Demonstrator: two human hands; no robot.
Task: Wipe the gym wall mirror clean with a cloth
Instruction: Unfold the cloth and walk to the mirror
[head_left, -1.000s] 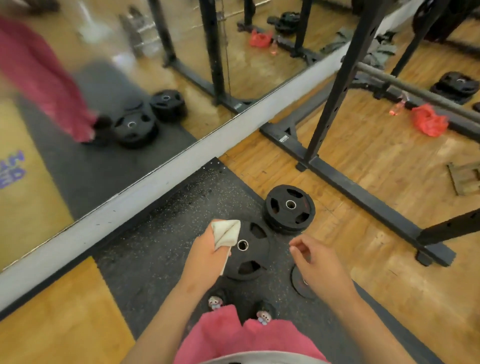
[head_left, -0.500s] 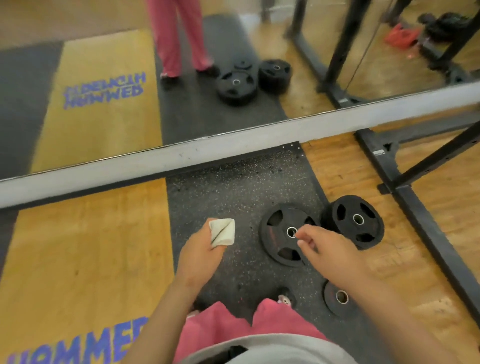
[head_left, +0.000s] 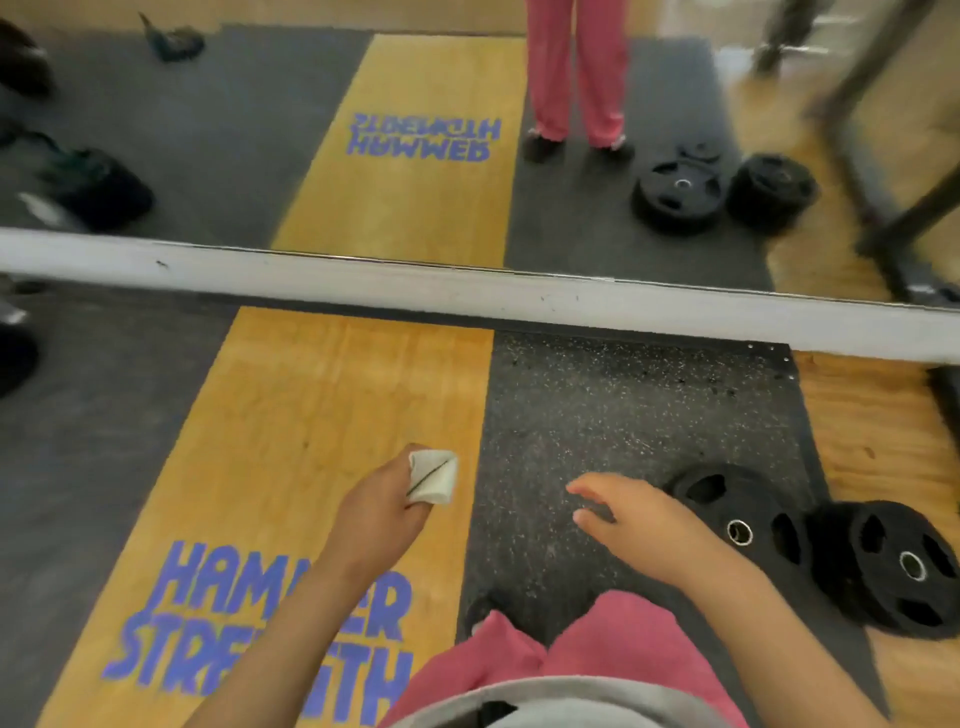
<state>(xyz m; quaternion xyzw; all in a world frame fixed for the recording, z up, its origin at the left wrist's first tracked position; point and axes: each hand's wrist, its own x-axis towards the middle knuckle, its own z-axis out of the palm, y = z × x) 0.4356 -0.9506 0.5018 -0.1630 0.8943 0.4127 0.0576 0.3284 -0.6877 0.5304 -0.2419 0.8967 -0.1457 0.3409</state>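
Note:
The wall mirror (head_left: 415, 130) fills the top of the view, above a white base strip (head_left: 467, 293). It reflects the floor, my pink trousers and the weight plates. My left hand (head_left: 379, 514) grips a small folded white cloth (head_left: 434, 475) and hovers low over the yellow platform, well short of the glass. My right hand (head_left: 628, 519) is held out beside it with loosely spread fingers, holding nothing, above the black rubber mat.
Two black weight plates (head_left: 743, 519) (head_left: 893, 566) lie on the rubber mat (head_left: 623, 415) at my right. The yellow wooden platform (head_left: 291, 415) bears blue lettering. Dark bags (head_left: 15, 358) lie at the far left. A rack foot (head_left: 945, 384) stands at the right edge.
My view has swung left along the mirror; the plates and rack have slid toward the right edge and the yellow platform now lies ahead. Both hands keep their pose, cloth still held.

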